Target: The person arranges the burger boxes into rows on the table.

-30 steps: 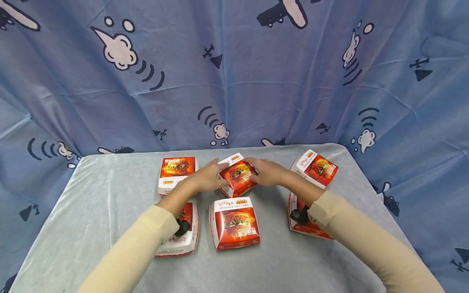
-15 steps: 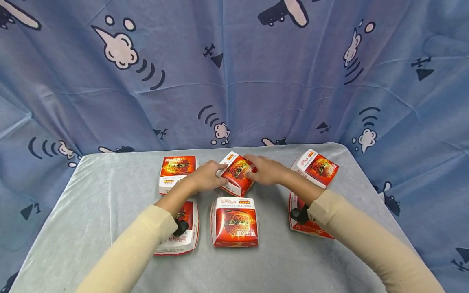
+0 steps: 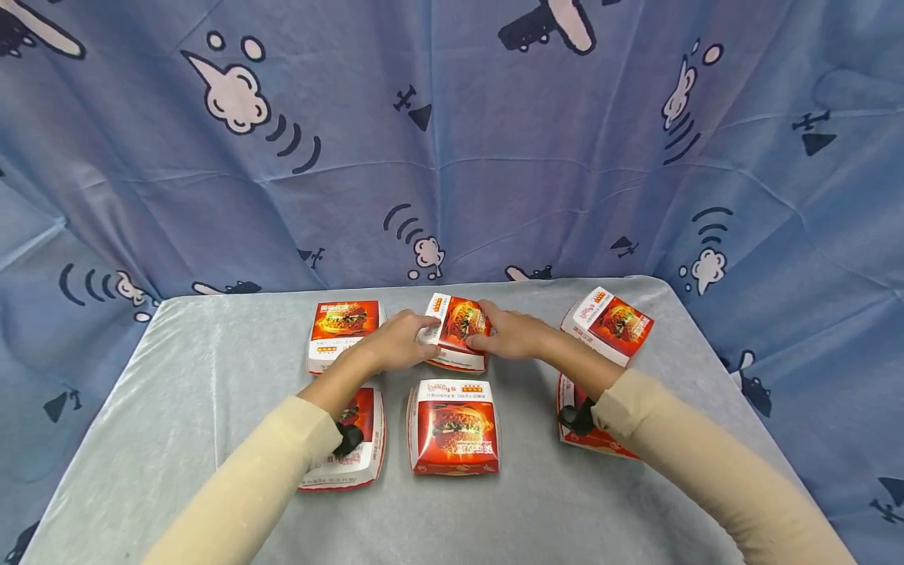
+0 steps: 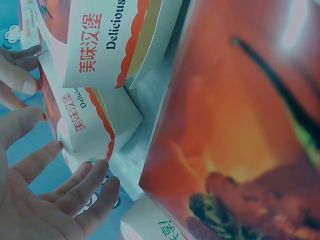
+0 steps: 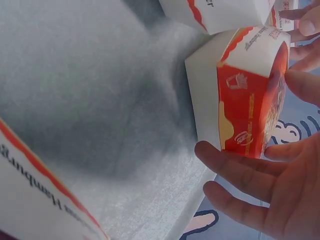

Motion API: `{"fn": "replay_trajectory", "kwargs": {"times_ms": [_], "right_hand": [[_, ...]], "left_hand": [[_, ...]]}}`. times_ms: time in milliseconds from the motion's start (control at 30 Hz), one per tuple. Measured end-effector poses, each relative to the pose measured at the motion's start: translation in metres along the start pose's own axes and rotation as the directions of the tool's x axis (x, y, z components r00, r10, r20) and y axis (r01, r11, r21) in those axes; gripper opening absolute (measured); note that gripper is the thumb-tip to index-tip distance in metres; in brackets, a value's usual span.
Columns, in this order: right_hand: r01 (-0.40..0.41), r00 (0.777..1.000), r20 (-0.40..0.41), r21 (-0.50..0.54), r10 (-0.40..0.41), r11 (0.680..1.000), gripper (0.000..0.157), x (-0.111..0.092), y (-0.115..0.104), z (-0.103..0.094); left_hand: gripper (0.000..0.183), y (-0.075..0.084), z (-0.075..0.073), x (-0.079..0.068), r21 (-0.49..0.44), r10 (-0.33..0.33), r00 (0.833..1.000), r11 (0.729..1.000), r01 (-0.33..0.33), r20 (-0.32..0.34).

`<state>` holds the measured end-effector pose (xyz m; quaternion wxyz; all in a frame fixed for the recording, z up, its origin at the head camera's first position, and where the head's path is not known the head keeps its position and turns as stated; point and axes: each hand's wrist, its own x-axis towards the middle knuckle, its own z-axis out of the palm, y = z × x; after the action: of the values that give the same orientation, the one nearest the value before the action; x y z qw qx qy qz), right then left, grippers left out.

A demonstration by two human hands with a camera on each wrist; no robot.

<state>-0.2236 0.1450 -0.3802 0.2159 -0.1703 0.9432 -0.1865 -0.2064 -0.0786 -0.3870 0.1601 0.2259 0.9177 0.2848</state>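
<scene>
My left grip (image 3: 397,341) at nine o'clock and right grip (image 3: 517,333) at three lie wide against the burger box (image 3: 462,320), seemingly to steady it, though fingertip contact is partly hidden. It's at the table's (image 3: 254,369) twelve o'clock, another box (image 3: 455,430) at its six.

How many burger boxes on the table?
6: far left box, far middle box, far right box, near left box, near middle box, near right box. Some are partly covered.

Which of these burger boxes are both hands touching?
The far-row middle box. It sits between the left hand and the right hand, touched from both sides; neither hand's fingers are on any other box.
</scene>
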Motion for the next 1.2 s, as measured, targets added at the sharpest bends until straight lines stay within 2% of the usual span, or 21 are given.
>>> {"fn": "replay_trajectory", "kwargs": {"times_ms": [200,433,533,700,833,1200], "right_hand": [[0.008,1.0,-0.009,0.016,-0.008,1.0,0.08,0.0008,0.0021,0.0031],[0.006,0.999,0.04,0.028,-0.007,1.0,0.093,0.0036,0.0038,0.0037],[0.024,0.998,0.059,0.012,-0.025,1.0,0.092,0.0045,0.0042,0.0014],[0.053,0.995,0.09,0.007,-0.054,0.999,0.088,0.0044,0.0018,-0.0026],[0.075,0.992,0.103,0.001,-0.075,0.997,0.085,0.0042,0.0004,-0.0045],[0.119,0.985,0.128,-0.021,-0.115,0.993,0.078,0.009,0.0024,-0.0044]], "left_hand": [[0.052,0.0009,-0.0002,-0.0013,0.0,0.014,1.0,1.0,-0.014,-0.002],[0.045,-0.0019,-0.001,-0.0029,-0.031,0.024,1.0,0.999,-0.024,0.019],[0.044,-0.0032,-0.0023,-0.003,-0.038,0.005,1.0,0.999,-0.005,0.002],[0.054,-0.0055,-0.0033,-0.0024,-0.048,-0.034,0.998,0.998,0.031,-0.049],[0.059,-0.0059,-0.0036,-0.0021,-0.049,-0.045,0.997,0.998,0.042,-0.062],[0.055,-0.007,-0.0044,0.0012,-0.015,-0.048,0.999,0.999,0.048,0.013]]}}
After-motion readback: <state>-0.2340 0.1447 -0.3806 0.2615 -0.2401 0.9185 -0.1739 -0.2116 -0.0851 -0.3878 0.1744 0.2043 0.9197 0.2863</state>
